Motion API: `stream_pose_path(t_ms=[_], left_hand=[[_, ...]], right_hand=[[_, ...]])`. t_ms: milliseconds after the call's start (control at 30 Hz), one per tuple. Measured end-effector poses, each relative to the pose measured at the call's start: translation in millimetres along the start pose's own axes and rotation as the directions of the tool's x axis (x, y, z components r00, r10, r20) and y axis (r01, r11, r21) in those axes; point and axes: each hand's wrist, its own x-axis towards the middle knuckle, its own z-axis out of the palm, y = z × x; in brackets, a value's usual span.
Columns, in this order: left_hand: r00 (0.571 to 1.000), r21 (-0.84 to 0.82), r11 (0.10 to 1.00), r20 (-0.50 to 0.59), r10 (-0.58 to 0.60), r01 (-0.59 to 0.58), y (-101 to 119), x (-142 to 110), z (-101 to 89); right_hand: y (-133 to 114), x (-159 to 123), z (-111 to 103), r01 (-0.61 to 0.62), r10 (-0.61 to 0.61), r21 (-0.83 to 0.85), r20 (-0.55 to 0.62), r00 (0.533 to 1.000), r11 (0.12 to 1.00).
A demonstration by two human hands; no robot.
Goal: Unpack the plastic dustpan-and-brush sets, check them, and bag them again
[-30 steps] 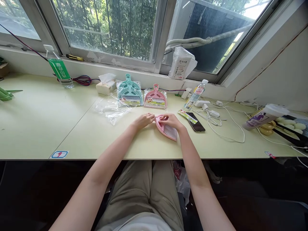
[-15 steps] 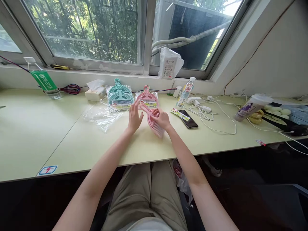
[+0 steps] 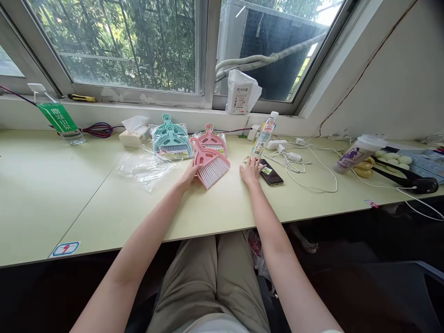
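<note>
A small pink brush and dustpan set [image 3: 210, 163] lies flat on the pale green desk [image 3: 104, 194], bristles toward me. My left hand [image 3: 189, 175] rests against its left edge, fingers curled on it. My right hand [image 3: 250, 171] lies flat and open on the desk, fingertips at a printed paper label [image 3: 255, 163] beside a black phone [image 3: 271, 174]. Behind the set sit a packaged pink dustpan set [image 3: 212, 140] and packaged teal dustpan sets [image 3: 169, 138].
An empty clear plastic bag [image 3: 145, 165] lies left of my left hand. A tissue box [image 3: 133, 135], two water bottles [image 3: 57, 118] [image 3: 264, 135], white cables and a power strip [image 3: 294, 157], and a tilted cup [image 3: 357, 155] stand around the desk. The window sill runs behind.
The pink set, held up between both hands earlier, now lies flat on the desk. My right hand let go and moved right to the paper label; my left hand stayed at the set.
</note>
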Motion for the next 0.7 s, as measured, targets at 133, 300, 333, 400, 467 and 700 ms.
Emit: stream_pose_path(t_ms=[133,300,333,400,467,700], left_hand=[[0.997,-0.031,0.998,-0.054,0.049,-0.051,3.4,5.6,-9.7],[0.99,-0.047,0.997,-0.129,0.06,-0.067,4.9,9.5,-15.6],[0.987,-0.054,0.996,-0.15,0.057,-0.065,5.0,9.8,-16.4],[0.982,-0.076,0.995,-0.183,0.045,-0.06,5.0,10.3,-17.9],[0.98,-0.091,0.994,-0.195,0.042,-0.061,4.6,10.7,-19.0],[0.978,-0.093,0.995,-0.206,0.02,-0.04,3.2,11.8,-18.1]], right_hand=[[-0.5,-0.8,8.2,0.139,-0.145,0.048,0.153,0.978,0.989],[-19.6,-11.4,8.4,0.253,-0.28,0.187,0.138,0.95,0.949],[-21.3,-13.0,8.9,0.23,-0.255,0.187,0.121,0.959,0.955],[-21.6,-14.6,11.2,0.173,-0.193,0.176,0.1,0.976,0.969],[-19.5,-13.9,14.4,0.14,-0.164,0.183,0.124,0.979,0.973],[-20.0,-8.8,6.9,0.065,-0.094,0.451,0.042,0.995,0.89]])
